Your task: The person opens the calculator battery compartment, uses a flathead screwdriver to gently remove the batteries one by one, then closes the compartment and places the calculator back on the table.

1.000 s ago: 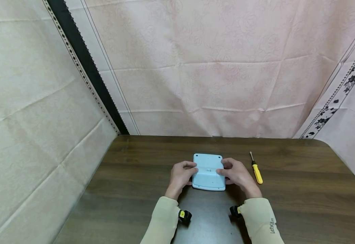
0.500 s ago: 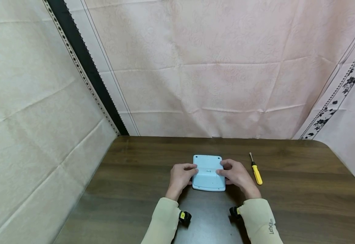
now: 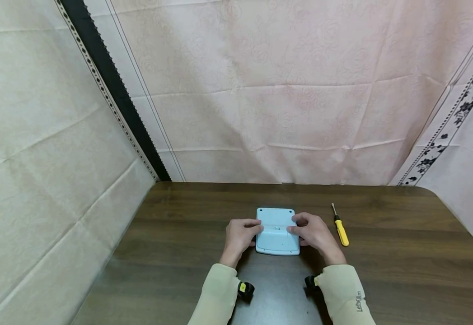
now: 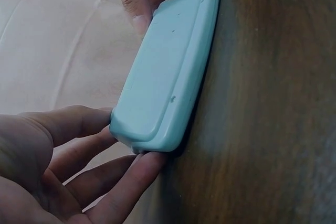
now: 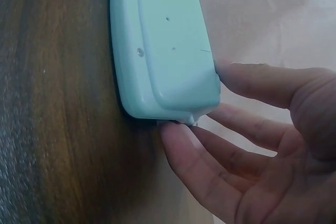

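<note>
A light blue calculator (image 3: 278,243) lies with its back up on the brown table, its small screw holes and a latch mark showing. My left hand (image 3: 238,237) grips its left edge, thumb on the back and fingertips at the side. On the opposite edge, my right hand (image 3: 316,232) holds it the same way. In the left wrist view, fingers reach under the near end of the calculator (image 4: 160,66). The right wrist view shows a fingertip right at the lower corner of the calculator (image 5: 173,40). Its front face is hidden.
A screwdriver (image 3: 342,232) with a yellow handle lies on the wooden table (image 3: 403,253), just right of my right hand. Pale patterned cloth (image 3: 293,113) hangs behind the table's far edge, with more cloth along the left side.
</note>
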Available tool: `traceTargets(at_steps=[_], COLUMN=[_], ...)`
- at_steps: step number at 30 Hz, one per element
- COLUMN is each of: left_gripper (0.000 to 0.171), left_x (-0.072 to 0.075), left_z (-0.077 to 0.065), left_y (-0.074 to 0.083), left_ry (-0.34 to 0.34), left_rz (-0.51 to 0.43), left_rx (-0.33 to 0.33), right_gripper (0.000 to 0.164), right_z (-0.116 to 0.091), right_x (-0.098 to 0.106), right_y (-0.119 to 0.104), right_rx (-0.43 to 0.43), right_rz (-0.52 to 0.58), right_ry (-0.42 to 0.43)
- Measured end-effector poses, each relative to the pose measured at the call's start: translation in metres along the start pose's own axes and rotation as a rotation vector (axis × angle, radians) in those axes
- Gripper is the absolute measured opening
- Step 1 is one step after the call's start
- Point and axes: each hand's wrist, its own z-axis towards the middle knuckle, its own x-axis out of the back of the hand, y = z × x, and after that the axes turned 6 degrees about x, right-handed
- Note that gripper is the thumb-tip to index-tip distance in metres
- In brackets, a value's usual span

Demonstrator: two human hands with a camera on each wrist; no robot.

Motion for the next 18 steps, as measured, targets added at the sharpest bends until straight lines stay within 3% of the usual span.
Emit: traceTargets(at_steps=[7, 12, 18], left_gripper=[0.018, 0.022, 0.026], left_x=[0.0010, 0.0019, 0.0030], left_z=[0.0006, 0.0018, 0.0042], left_y=[-0.0007, -0.0012, -0.0016], left_ry=[-0.005, -0.007, -0.023], left_rz=[-0.013, 0.046, 0.141], left_rx=[-0.002, -0.027, -0.132], right_gripper=[0.045, 0.046, 0.050], right_z=[-0.0011, -0.0007, 0.0002], right_x=[-0.0002, 0.0004, 0.0028], right_y=[-0.0012, 0.0003, -0.0001], right_rx=[0.013, 0.028, 0.070], right_rz=[-0.011, -0.046, -0.145], right_ry=[0.002, 0.002, 0.003])
